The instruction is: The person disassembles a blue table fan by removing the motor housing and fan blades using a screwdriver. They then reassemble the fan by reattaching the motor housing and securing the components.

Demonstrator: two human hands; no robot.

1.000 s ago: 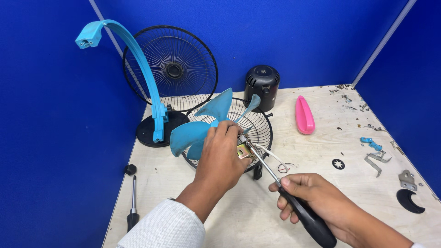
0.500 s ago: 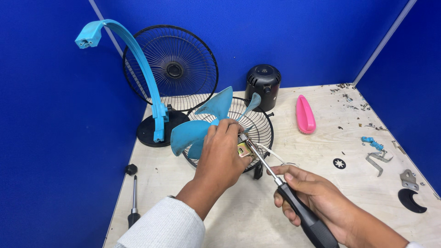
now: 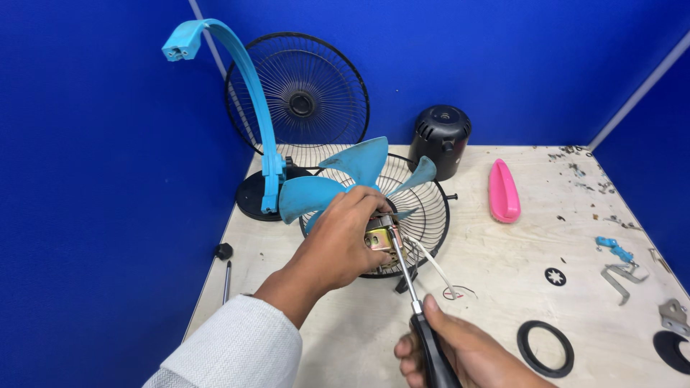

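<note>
Here your left hand (image 3: 338,241) has its fingers clamped on the fan motor (image 3: 381,238) with its blue blades (image 3: 338,183), held over the wire guard (image 3: 424,215) on the tabletop (image 3: 503,287). Your right hand (image 3: 460,352) grips the screwdriver (image 3: 413,302), tip touching the motor.

Motor (image 3: 381,237) on grille (image 3: 431,208); housing (image 3: 440,140) behind; cover (image 3: 503,190) right

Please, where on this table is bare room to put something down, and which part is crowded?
Bare wood lies between the pink cover and the black ring, and at the left edge around the small screwdriver. The middle is crowded: the left hand holds the motor with blue blades over the wire guard, and the right hand holds a screwdriver. Small parts clutter the right edge.
</note>
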